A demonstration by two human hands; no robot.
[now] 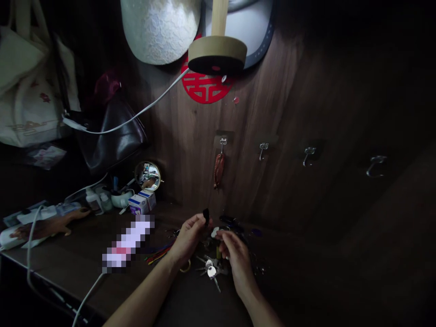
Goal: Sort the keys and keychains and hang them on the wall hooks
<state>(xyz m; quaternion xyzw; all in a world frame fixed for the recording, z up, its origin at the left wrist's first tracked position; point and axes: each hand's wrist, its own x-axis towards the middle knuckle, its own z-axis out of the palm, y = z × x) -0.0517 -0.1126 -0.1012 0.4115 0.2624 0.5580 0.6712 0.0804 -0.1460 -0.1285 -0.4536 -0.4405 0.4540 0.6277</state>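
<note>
Over the dark desktop my left hand [188, 237] is closed, thumb and finger pinching a small black piece [206, 215] that may be a key's head or a tag. My right hand [236, 255] is closed too, its fingertips on a silvery key [215, 232]. Just below and between both hands lies a bunch of loose keys [211, 271], fanned out on the desk. A yellow ring [185, 266] sits by my left wrist, near some coloured cords [160, 255]. Dark small items behind my hands are hard to make out.
Metal hooks [309, 156] line the wooden wall; a reddish-brown braided cord [219, 170] hangs from one. A lamp [217, 52] is overhead. To the left are a cabled phone-like slab [126, 243], small boxes [139, 204], a round mirror [147, 175], a brown animal figure [51, 225] and hanging bags [109, 131].
</note>
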